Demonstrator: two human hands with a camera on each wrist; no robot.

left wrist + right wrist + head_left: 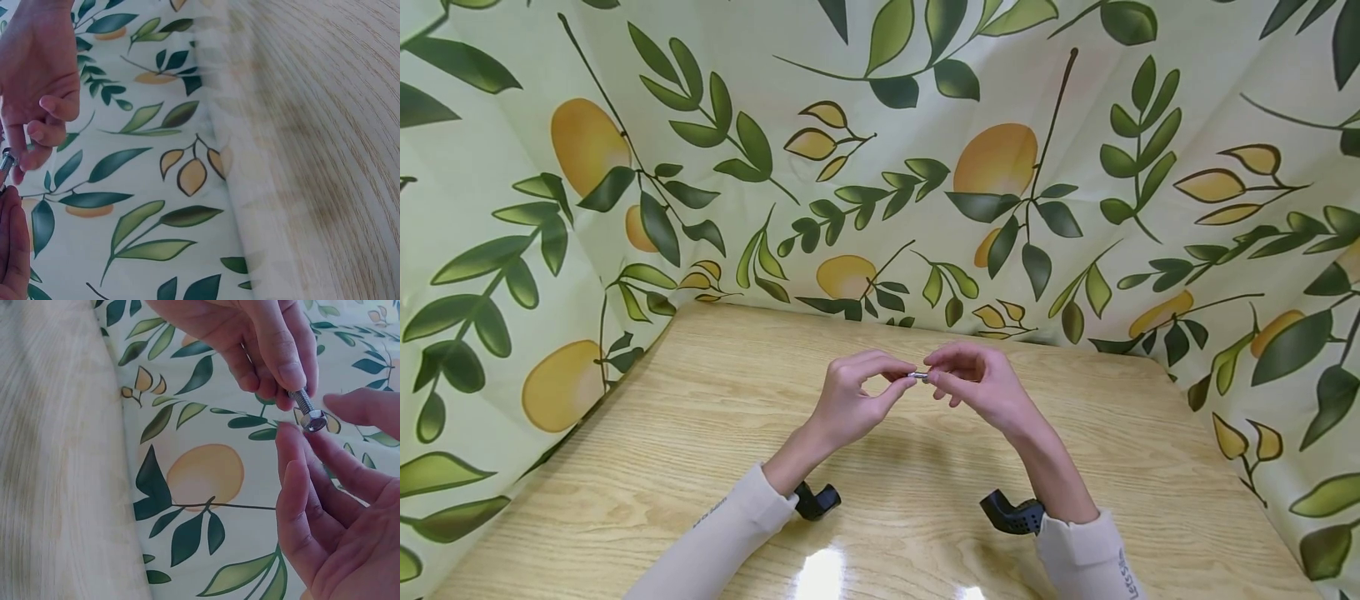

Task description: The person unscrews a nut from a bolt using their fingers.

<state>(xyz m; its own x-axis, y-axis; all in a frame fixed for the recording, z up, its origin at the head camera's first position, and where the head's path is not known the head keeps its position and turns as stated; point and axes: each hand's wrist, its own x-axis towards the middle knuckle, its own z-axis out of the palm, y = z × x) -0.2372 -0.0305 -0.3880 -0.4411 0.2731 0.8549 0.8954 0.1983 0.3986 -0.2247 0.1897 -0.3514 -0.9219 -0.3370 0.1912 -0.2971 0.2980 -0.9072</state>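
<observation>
A small silver bolt point(304, 404) with a threaded shank and a hex head is between the two hands, above the table. My left hand point(852, 396) pinches its shank between thumb and fingertips, with the head toward the right hand. In the right wrist view, the left hand point(250, 337) comes in from the top. My right hand point(981, 385) is at the head end, one fingertip right at the hex head and another finger apart from it. Its palm side shows in the right wrist view, where the right hand point(350, 550) has loosely bent fingers. Only part of the bolt point(6, 164) shows in the left wrist view.
Beneath both hands lies a light wood-grain table point(715, 467). A cloth point(880, 208) printed with leaves and orange fruit hangs behind it and at both sides. Each wrist carries a black camera mount, the left mount point(817, 502) and the right mount point(1013, 512).
</observation>
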